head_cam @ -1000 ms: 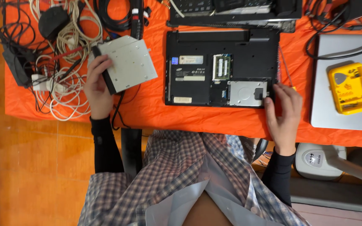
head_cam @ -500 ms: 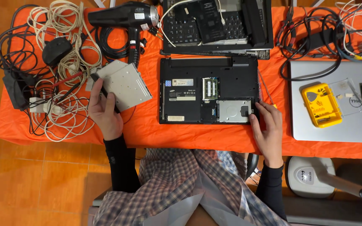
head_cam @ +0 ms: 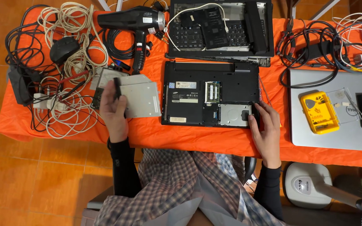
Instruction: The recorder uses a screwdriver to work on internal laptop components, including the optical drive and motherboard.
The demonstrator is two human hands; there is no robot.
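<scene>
The black laptop (head_cam: 210,94) lies bottom-up in the middle of the frame on the orange-covered bench (head_cam: 189,136), its underside open so that a green memory board and a silver hard drive (head_cam: 234,115) show in the lower right part of the case. The right hand (head_cam: 266,127) rests at the laptop's lower right corner, fingers curled against the edge of the case just beside the hard drive; whether it grips anything small there cannot be told. The left hand (head_cam: 114,111), left of centre, is closed around a slim black tool (head_cam: 117,88) that stands up from the fist, and it lies on a flat silver optical drive (head_cam: 137,98) that sits just left of the laptop, apart from it.

Above the laptop, at the top of the frame, a second opened laptop (head_cam: 221,27) shows its keyboard with a white cable looped over it. A black hair dryer (head_cam: 137,25) lies to the upper left of centre, nozzle pointing left. A tangle of white and black cables (head_cam: 63,71) with a black mouse (head_cam: 63,48) fills the left end of the bench. At the right, a silver closed laptop (head_cam: 332,129) carries a yellow tool case (head_cam: 319,112), with more black cables (head_cam: 315,46) above it. A checked shirt and dark sleeves show at the bottom of the frame.
</scene>
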